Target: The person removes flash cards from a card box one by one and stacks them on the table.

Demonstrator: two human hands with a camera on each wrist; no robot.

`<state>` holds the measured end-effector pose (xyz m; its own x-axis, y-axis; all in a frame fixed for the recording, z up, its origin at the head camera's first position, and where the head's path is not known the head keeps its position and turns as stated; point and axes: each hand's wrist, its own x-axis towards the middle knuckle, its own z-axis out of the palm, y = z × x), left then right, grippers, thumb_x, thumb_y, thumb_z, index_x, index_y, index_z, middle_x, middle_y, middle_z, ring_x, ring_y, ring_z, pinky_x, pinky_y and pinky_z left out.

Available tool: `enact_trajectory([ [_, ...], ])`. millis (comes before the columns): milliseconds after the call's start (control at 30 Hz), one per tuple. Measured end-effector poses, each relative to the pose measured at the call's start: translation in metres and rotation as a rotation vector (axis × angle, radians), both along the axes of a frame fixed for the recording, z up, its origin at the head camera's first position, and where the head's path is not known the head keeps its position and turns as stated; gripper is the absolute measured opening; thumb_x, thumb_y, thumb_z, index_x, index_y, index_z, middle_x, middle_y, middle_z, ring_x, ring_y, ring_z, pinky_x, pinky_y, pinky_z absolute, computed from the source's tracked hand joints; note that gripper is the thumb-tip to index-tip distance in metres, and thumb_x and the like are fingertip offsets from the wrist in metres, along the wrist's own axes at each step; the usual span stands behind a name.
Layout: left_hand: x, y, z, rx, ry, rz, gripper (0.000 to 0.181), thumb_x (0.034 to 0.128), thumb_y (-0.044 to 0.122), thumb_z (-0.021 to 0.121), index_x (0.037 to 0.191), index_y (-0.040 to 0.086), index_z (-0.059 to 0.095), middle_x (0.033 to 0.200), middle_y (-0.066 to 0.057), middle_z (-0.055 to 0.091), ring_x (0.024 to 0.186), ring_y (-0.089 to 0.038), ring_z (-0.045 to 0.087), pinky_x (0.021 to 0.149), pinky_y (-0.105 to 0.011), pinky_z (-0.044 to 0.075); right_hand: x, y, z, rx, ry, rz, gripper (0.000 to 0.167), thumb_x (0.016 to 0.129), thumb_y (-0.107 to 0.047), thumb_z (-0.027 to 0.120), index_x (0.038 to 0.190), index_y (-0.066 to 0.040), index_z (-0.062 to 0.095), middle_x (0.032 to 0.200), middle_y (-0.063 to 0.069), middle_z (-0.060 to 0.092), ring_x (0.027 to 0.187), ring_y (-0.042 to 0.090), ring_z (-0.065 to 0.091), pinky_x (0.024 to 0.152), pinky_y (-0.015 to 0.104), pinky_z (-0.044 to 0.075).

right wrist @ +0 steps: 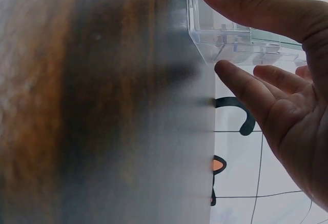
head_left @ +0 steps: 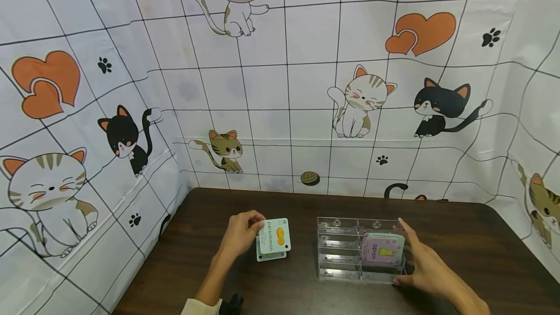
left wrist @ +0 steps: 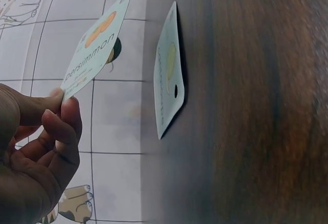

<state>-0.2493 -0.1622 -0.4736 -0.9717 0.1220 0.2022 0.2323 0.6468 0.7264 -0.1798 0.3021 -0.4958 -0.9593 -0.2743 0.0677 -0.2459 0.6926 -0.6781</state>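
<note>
Between thumb and fingers of my left hand [head_left: 239,234] is a pale green card printed "persimmon" [head_left: 275,235]. The left wrist view shows this card [left wrist: 95,42] raised clear of a second pale green card [left wrist: 168,73], which lies on the table. From above, the lower card [head_left: 271,257] is mostly covered. My right hand [head_left: 426,261] rests at the right end of a clear plastic card box [head_left: 339,275], its thumb at the near corner, its fairly straight fingers along the side. A purple "apron" card [head_left: 382,249] fronts a stack in the box's right column.
Both columns of the box are split into several slots, and the left column [head_left: 338,252] shows no cards. The dark wooden table [head_left: 302,295] meets a white wall sheet [head_left: 267,125] with cat prints at its back and sides.
</note>
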Motion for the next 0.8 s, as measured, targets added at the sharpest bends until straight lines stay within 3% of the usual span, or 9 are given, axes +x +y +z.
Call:
enact_trajectory([
  [533, -0.002, -0.006, -0.007, -0.03, -0.026, 0.034, 0.007, 0.1022, 0.007, 0.071, 0.102, 0.008, 0.078, 0.077, 0.001, 0.065, 0.068, -0.011, 0.054, 0.059, -0.023, 0.041, 0.0, 0.0, 0.001, -0.014, -0.01, 0.005, 0.157, 0.063, -0.009, 0.103, 0.17, -0.008, -0.012, 0.162, 0.052, 0.019, 0.13, 0.074, 0.049, 0.086, 0.052, 0.063],
  [800, -0.005, -0.009, -0.016, -0.044, -0.067, 0.037, 0.007, 0.102, 0.007, 0.071, 0.102, 0.007, 0.077, 0.075, 0.001, 0.063, 0.065, -0.014, 0.053, 0.058, -0.024, 0.039, 0.001, 0.0, 0.001, -0.017, -0.011, 0.004, 0.157, 0.063, -0.007, 0.103, 0.17, -0.007, -0.011, 0.16, 0.054, 0.02, 0.129, 0.074, 0.049, 0.086, 0.052, 0.063],
])
